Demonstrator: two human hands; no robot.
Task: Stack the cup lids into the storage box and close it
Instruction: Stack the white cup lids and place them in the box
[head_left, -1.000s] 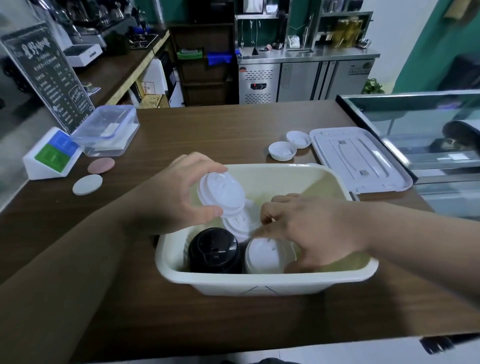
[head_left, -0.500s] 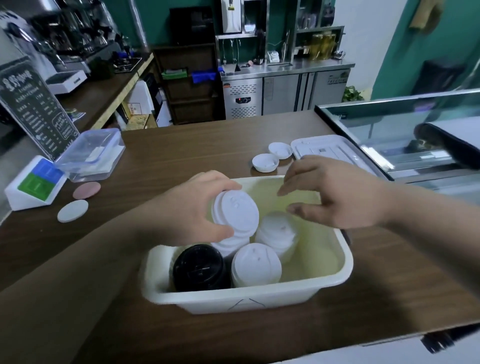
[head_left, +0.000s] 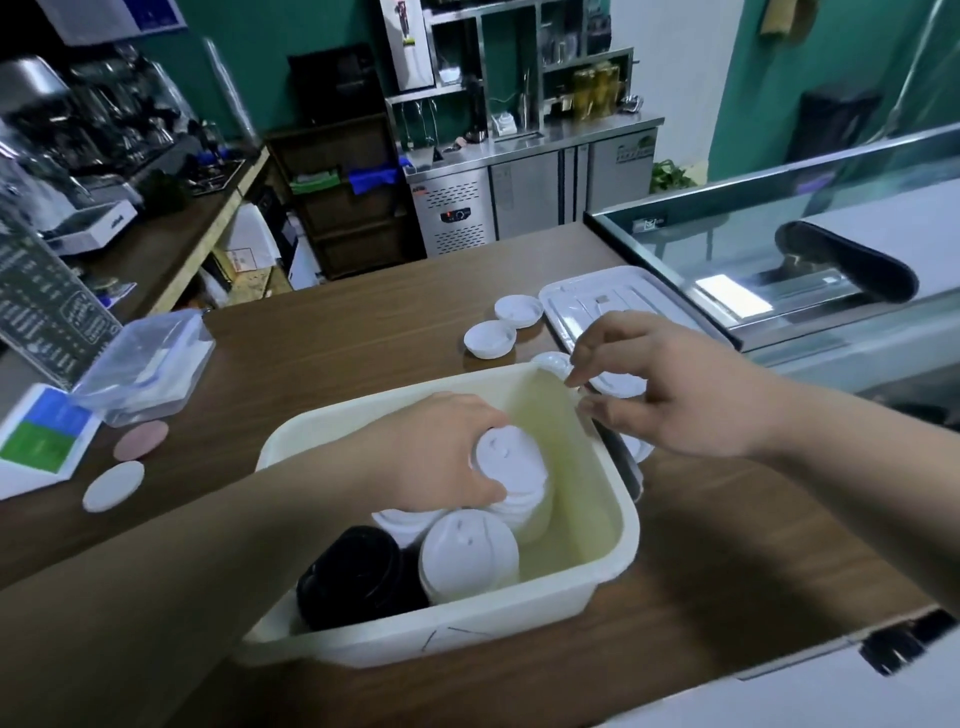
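Your left hand grips the white plastic cup-lid stack inside the cream plastic storage box — press crooked, it topples. Now your right hand curls over 1 loose white lid beneath it — grip unclear, it may skid.

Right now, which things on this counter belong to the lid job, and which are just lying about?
Job: storage box, box lid, white lid stacks, black lid stack, loose white lids.
Lying about: clear container, pink coaster, white coaster, menu board.
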